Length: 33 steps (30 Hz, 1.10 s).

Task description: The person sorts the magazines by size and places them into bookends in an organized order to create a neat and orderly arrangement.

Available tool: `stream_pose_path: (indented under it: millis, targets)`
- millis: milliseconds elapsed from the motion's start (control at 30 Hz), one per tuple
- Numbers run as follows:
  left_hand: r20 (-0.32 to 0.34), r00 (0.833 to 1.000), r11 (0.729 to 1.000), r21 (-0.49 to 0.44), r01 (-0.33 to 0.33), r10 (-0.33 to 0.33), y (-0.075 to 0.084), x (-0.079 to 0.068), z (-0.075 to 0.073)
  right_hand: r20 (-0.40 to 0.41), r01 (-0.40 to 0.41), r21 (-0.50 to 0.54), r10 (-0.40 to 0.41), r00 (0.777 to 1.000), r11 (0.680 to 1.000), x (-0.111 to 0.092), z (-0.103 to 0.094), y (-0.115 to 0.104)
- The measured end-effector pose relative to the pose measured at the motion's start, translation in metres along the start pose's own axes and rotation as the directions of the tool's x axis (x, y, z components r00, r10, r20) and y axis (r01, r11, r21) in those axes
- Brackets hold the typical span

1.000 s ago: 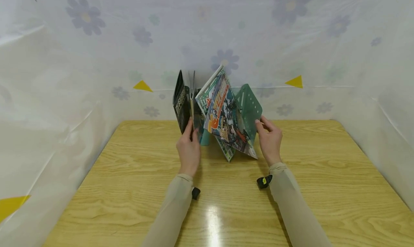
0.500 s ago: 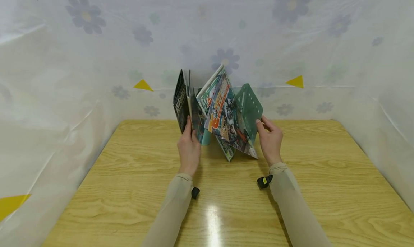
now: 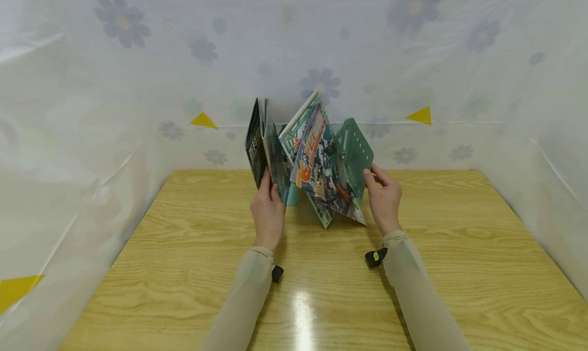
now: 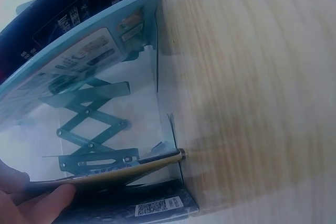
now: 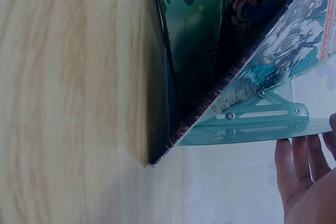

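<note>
A green expandable metal bookend (image 3: pixel 357 154) stands at the table's back with magazines in it. My left hand (image 3: pixel 268 213) pinches a magazine (image 3: pixel 277 162) by its near edge, upright beside a dark-covered magazine (image 3: pixel 257 154) at the left end. In the left wrist view, fingers (image 4: pixel 55 203) lie along that pale-edged magazine, and the bookend's crossed lattice (image 4: pixel 90 124) shows beyond. My right hand (image 3: pixel 385 200) grips the bookend's perforated right end plate, thumb in front and fingers behind. Between my hands, a colourful magazine (image 3: pixel 319 162) leans over a green-and-white one (image 3: pixel 296 136).
The wood-grain table (image 3: pixel 206 269) spreads before and beside the bookend. Flower-printed white sheeting (image 3: pixel 275 45) hangs close behind and along both sides. Yellow triangles (image 3: pixel 418 115) mark the sheeting. A black strap (image 3: pixel 375 258) sits at the right wrist.
The magazine in my left hand has tipped left, narrowing the gap to the dark-covered one. My right hand and the leaning magazines have stayed put.
</note>
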<state>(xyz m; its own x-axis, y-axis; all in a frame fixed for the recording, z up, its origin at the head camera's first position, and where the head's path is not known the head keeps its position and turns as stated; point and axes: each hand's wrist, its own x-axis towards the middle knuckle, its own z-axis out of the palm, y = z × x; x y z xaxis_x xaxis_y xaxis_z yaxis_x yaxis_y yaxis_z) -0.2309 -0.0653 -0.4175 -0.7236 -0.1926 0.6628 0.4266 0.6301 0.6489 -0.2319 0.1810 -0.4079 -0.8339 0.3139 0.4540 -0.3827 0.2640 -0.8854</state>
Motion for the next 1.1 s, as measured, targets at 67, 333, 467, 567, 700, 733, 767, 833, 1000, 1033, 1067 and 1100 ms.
stream_pose_path:
  millis: [67,333,467,567,700,733,767,833,1000,1033,1067,1100]
  targets:
    - [-0.009,1.0,1.0,0.002,-0.007,0.007,0.0,-0.001,0.0,0.001,0.002,0.0,-0.002,1.0,1.0,0.0,0.0,0.0]
    - [-0.025,0.999,0.999,0.007,-0.039,0.039,-0.002,-0.002,-0.005,0.004,0.005,-0.006,-0.004,1.0,1.0,0.0,0.001,0.001]
    - [-0.036,0.998,0.998,0.025,-0.051,0.052,-0.002,-0.002,-0.007,0.008,-0.001,0.002,0.001,1.0,1.0,0.0,0.0,0.001]
    - [-0.043,0.997,0.998,0.02,-0.064,0.065,-0.004,-0.002,-0.009,0.01,-0.002,0.005,0.002,1.0,1.0,0.0,0.0,0.001]
    - [-0.048,0.995,0.996,0.001,-0.084,0.084,-0.004,-0.002,-0.014,0.004,-0.006,-0.003,0.006,1.0,1.0,-0.001,-0.001,0.001]
    - [-0.051,0.995,0.997,-0.007,-0.083,0.083,-0.004,-0.002,-0.015,0.004,-0.008,-0.004,0.008,1.0,1.0,-0.001,-0.002,0.001]
    - [-0.055,0.995,0.996,-0.017,-0.083,0.082,-0.004,-0.002,-0.017,0.004,-0.008,-0.005,0.008,1.0,1.0,-0.001,-0.002,0.001]
    - [-0.063,0.995,0.996,-0.047,-0.075,0.072,-0.005,-0.002,-0.02,0.005,-0.007,-0.005,0.007,1.0,1.0,-0.001,-0.002,0.001]
    - [-0.062,0.996,0.985,-0.16,-0.067,0.057,-0.008,-0.003,-0.026,0.009,-0.004,0.002,0.004,1.0,1.0,0.0,-0.001,0.0]
    - [-0.058,0.996,0.979,-0.189,-0.071,0.061,-0.009,-0.004,-0.028,0.011,-0.003,0.003,0.003,1.0,1.0,0.0,-0.001,0.0]
    - [-0.05,0.997,0.974,-0.217,-0.066,0.056,-0.009,-0.004,-0.029,0.012,0.001,0.003,-0.001,1.0,1.0,0.0,-0.002,0.0]
    - [-0.041,0.998,0.967,-0.248,-0.062,0.053,-0.01,-0.005,-0.032,0.014,0.001,0.005,-0.001,1.0,1.0,0.0,-0.002,0.001]
